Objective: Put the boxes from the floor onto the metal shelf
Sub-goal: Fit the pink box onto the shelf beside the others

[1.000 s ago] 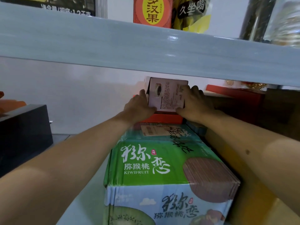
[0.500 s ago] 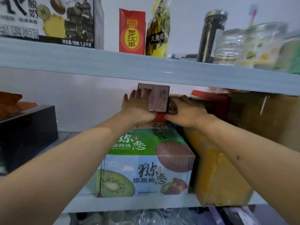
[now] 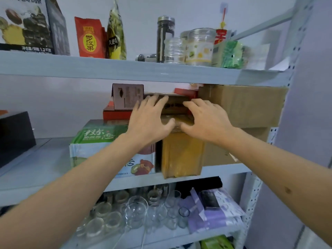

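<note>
A small brown-pink box stands upright on a red box, which lies on the green kiwifruit carton on the middle level of the grey metal shelf. My left hand and my right hand hover with spread fingers in front of a brown cardboard box that sits on a yellow box. Neither hand grips anything. My left fingertips are just right of the small box.
A large cardboard carton fills the right of the middle level, a black box the left. Bags and jars line the upper level. Glasses and purple packs sit below.
Both hands have let go of the small box and drawn back to the right. The camera has pulled away, so more of the shelf shows.
</note>
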